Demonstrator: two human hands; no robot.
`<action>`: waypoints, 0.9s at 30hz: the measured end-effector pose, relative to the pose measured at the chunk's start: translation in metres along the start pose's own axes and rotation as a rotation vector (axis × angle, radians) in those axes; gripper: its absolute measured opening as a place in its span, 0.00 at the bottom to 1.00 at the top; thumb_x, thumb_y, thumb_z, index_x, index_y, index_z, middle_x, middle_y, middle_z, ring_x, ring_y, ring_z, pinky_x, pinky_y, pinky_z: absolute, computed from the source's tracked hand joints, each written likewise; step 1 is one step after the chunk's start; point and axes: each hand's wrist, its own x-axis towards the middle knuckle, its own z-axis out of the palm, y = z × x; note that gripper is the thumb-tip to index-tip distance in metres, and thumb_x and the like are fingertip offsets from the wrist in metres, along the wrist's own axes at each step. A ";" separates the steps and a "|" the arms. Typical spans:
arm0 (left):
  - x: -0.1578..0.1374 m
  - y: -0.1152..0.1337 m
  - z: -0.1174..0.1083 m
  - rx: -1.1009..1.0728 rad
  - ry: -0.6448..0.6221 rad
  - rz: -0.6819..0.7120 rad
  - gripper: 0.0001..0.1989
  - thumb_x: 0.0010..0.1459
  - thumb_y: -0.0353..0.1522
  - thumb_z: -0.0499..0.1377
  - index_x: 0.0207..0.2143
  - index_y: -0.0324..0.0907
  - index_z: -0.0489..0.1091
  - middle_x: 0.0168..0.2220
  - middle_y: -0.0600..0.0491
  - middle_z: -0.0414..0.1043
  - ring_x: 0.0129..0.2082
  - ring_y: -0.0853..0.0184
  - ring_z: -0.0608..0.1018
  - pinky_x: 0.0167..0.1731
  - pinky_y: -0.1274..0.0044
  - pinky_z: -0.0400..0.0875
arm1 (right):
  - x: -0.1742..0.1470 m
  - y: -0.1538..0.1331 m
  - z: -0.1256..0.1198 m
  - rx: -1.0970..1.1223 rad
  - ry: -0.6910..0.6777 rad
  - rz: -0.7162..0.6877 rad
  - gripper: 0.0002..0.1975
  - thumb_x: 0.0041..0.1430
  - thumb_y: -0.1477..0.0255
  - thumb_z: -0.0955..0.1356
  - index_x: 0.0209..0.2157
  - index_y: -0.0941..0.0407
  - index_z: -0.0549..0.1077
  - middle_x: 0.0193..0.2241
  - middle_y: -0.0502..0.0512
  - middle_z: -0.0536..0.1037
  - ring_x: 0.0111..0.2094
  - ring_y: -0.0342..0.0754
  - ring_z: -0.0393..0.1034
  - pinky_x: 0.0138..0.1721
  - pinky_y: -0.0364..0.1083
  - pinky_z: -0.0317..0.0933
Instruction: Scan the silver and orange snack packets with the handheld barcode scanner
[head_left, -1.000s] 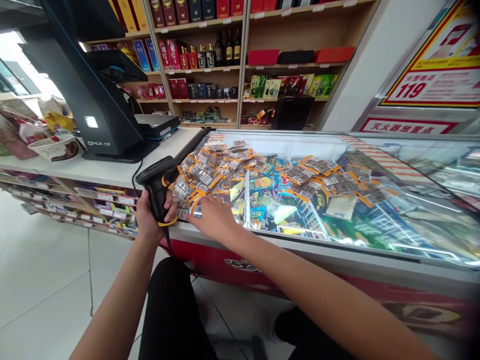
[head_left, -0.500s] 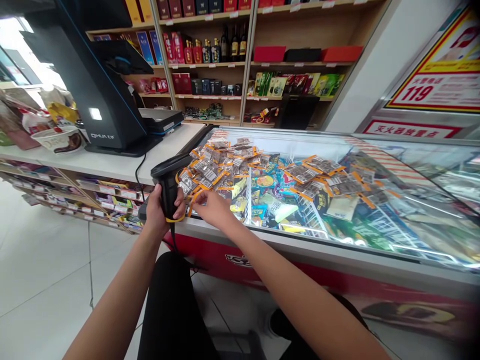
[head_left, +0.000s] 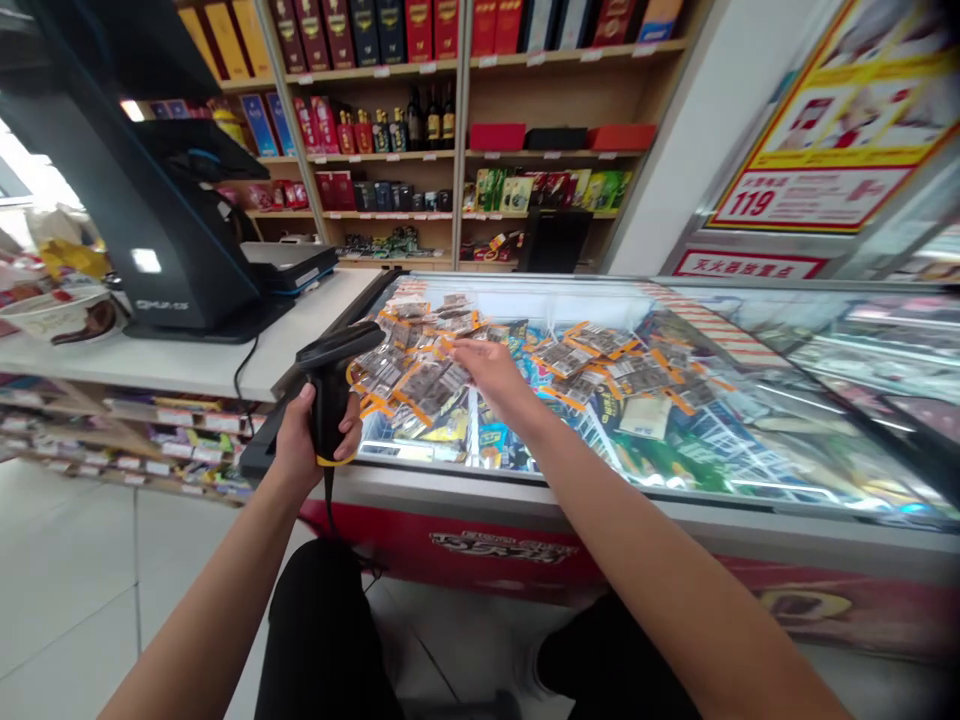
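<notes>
My left hand (head_left: 298, 436) is wrapped round the handle of a black barcode scanner (head_left: 328, 392), upright at the freezer's near left corner. From its base a cable hangs down. My right hand (head_left: 493, 375) reaches over the glass top, thumb and fingers pinched on the orange edge of a small clear snack packet (head_left: 441, 376) in the left pile. Brown contents and white labels show through these packets. To the right of my right hand lies a second pile of the same snack packets (head_left: 634, 372).
Under the freezer's glass (head_left: 487, 455) lie colourful bags. A checkout terminal (head_left: 176, 250) stands on the white counter (head_left: 300, 318) at left, beside a paper bowl (head_left: 56, 312). Behind are shelves (head_left: 555, 165) of boxes and bottles. A fire notice (head_left: 795, 195) hangs at right.
My right hand has moved from beside the scanner, up and right to the far side of the left pile. The scanner stays in my left hand. The view has turned slightly right.
</notes>
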 end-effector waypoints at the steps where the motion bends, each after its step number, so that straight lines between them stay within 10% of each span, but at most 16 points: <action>1: 0.010 -0.002 0.007 0.016 -0.052 -0.022 0.23 0.55 0.52 0.62 0.33 0.42 0.66 0.21 0.59 0.62 0.10 0.75 0.62 0.10 0.81 0.55 | 0.011 -0.004 -0.020 -0.048 0.059 -0.034 0.17 0.57 0.62 0.72 0.42 0.58 0.84 0.37 0.54 0.83 0.36 0.46 0.74 0.36 0.42 0.63; 11: 0.133 -0.047 0.073 0.026 -0.580 -0.284 0.23 0.58 0.51 0.61 0.34 0.39 0.71 0.25 0.49 0.71 0.20 0.66 0.73 0.21 0.74 0.67 | 0.068 0.025 -0.152 0.034 0.397 -0.027 0.19 0.50 0.60 0.74 0.41 0.57 0.83 0.31 0.51 0.80 0.25 0.40 0.66 0.22 0.39 0.55; 27: 0.127 -0.053 0.066 0.143 -0.532 -0.383 0.17 0.57 0.45 0.66 0.32 0.39 0.72 0.26 0.47 0.74 0.22 0.64 0.74 0.22 0.74 0.67 | 0.068 0.026 -0.165 0.089 0.465 -0.005 0.11 0.52 0.67 0.74 0.36 0.59 0.82 0.26 0.50 0.76 0.24 0.41 0.65 0.21 0.39 0.57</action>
